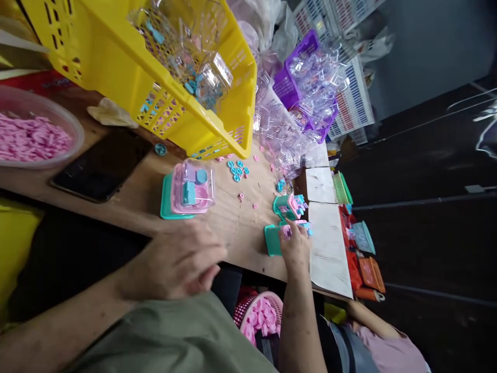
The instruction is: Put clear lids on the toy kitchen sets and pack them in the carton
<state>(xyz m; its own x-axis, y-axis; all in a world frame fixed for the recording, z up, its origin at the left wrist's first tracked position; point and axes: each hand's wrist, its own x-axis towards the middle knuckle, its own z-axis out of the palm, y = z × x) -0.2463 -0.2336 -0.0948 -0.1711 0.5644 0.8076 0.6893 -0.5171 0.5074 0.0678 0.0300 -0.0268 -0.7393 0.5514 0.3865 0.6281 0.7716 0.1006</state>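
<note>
My left hand (178, 259) is raised over the table's near edge with its fingers curled together; whether anything is inside them is hidden. Just beyond it stands a teal and pink toy box (166, 199) under a clear cover (212, 189), with purple and blue pieces inside. My right hand (295, 246) reaches to the right and has its fingers on a teal toy box (273, 241) with pink and purple parts. Another teal toy piece (282, 206) stands right behind that one. Small teal wheels (237, 170) and pink rings (241, 197) lie scattered on the wooden table (244, 228).
A yellow crate (155, 88) of clear covers fills the back left. Left are a phone (101, 166) and a tub of pink pieces (34, 137). Purple baskets (287, 83) hold clear plastic. A pink basket (277, 300) stands below the edge; another person's arm (373, 318) shows lower right.
</note>
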